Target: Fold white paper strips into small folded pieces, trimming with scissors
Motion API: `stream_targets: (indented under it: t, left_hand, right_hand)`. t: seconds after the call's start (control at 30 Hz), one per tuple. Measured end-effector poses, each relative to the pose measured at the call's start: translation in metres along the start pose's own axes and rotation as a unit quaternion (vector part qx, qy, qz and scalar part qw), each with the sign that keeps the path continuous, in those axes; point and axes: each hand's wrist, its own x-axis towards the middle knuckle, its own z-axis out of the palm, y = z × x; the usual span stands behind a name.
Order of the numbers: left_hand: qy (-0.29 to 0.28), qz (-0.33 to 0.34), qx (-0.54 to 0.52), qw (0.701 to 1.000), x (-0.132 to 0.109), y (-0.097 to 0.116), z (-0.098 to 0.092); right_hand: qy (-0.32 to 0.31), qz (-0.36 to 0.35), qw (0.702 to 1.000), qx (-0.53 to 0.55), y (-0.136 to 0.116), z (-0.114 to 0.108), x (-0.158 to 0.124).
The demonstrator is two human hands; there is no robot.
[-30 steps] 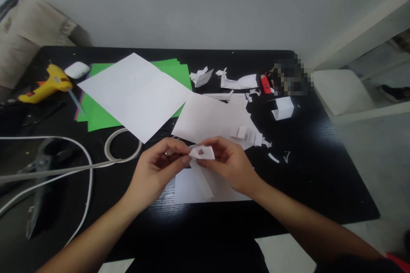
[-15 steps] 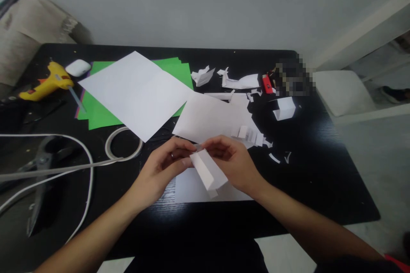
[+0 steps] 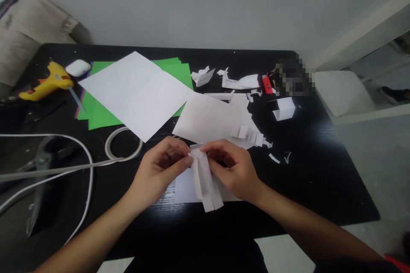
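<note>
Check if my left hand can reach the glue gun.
Probably yes: the glue gun lies uncovered, with the white coil and green sheets lying low between. But the left hand is pinching the folded paper, so it may need to let go first.

Paper piece (image 3: 208, 185) between left hand (image 3: 160, 168) and right hand (image 3: 235, 170)
Glue gun (image 3: 51, 82) lies left on the table (image 3: 307, 187), lighter (image 3: 266, 84) back right.

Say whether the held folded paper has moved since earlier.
Yes: the folded paper has swung nearer, its lower end now past the near edge of the sheet beneath.
</note>
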Motion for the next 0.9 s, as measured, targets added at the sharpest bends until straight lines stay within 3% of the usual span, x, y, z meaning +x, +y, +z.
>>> stream_targets:
  t: [0.13, 0.33, 0.57, 0.9]
  left_hand:
    - [0.008, -0.001, 0.025, 1.000, 0.0000, -0.0007, -0.0015]
    - [-0.003, 0.025, 0.028, 0.999, -0.0008, -0.0016, 0.0009]
    - [-0.025, 0.074, 0.105, 0.991, -0.0039, 0.0004, 0.0012]
    - [-0.006, 0.047, 0.060, 0.997, -0.0029, 0.0002, -0.0009]
  right_hand:
    - [-0.023, -0.002, 1.000, 0.012, -0.0033, -0.0026, 0.0006]
    - [0.015, 0.022, 0.999, 0.030, 0.0011, -0.0004, 0.0030]
    - [0.010, 0.054, 0.996, 0.065, 0.0023, -0.0027, 0.0050]
    - [-0.018, 0.036, 0.993, 0.109, -0.0007, -0.0022, 0.0045]
